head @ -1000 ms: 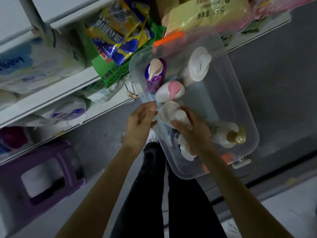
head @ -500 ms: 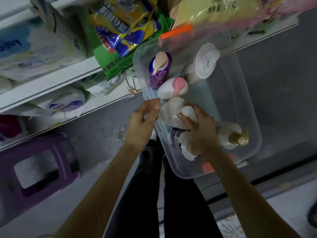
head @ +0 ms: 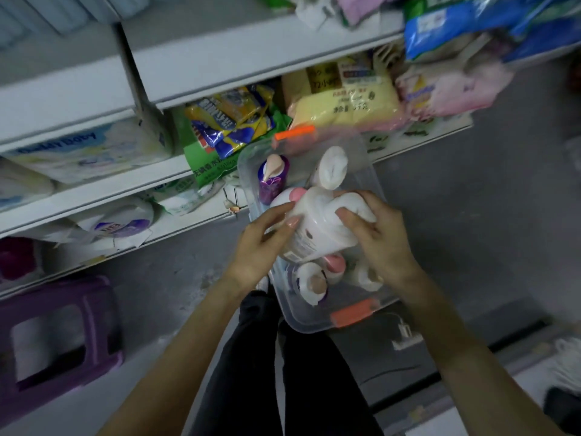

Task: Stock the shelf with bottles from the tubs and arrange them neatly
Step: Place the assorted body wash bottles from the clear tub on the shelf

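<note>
White bottle [head: 314, 237] above the clear tub [head: 309, 325]: right hand [head: 380, 240] clenched round its pump top, left hand [head: 261, 243] fingers nearly straight against its side.

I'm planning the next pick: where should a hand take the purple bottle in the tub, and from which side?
Probably from above, gripping the neck just under its peach pump head: the purple bottle stands upright in the far corner of the tub, walls close beside it, leaving only the top free.
</note>
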Motion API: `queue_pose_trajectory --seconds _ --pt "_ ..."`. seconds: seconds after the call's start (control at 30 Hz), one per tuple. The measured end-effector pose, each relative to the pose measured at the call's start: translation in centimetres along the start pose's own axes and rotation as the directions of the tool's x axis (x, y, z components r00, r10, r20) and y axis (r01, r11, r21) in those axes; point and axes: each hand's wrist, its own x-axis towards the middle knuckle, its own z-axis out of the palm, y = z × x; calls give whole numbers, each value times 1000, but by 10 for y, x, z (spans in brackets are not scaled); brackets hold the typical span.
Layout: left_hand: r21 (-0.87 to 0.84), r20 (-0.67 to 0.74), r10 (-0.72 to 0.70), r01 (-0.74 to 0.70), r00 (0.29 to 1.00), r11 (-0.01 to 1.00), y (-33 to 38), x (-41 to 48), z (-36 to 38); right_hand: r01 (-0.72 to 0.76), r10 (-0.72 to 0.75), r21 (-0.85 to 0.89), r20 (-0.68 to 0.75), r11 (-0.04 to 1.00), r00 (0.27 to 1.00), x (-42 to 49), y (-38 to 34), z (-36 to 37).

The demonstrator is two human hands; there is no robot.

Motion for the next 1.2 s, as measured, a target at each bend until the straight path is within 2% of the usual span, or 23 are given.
queue_pose_trajectory --seconds 0.13,0.23,0.37,0.43,0.6,0.7,0.87,1.0,1.2 --pt "1 37 116 -116 993 993 52 -20 1 125 -124 -30 12 992 992 0 -57 -33" --pt "35 119 183 -188 976 982 92 -40 3 222 -222 2 16 975 975 -10 -109 -59" --pt "94 149 250 -266 957 959 145 -68 8 292 -294 50 55 955 954 -22 -174 -87" --pt "75 125 292 -303 948 950 170 -82 10 322 -324 39 74 946 943 -28 -207 -97" --pt "-79 -42 384 -386 923 919 215 -116 14 416 -417 35 88 909 904 -40 -274 -110" --pt "-159 -109 411 -424 905 892 242 -132 11 414 -423 96 111 905 899 -43 -303 -117" --pt "-226 -229 437 -484 870 846 287 -149 -8 353 -438 332 230 875 869 -41 -321 -122" --pt "-195 -254 492 -542 833 817 314 -162 -32 327 -433 326 343 887 833 -42 -333 -99" --pt "-159 -238 533 -574 812 803 339 -173 -82 363 -518 409 379 837 767 -37 -380 -59"
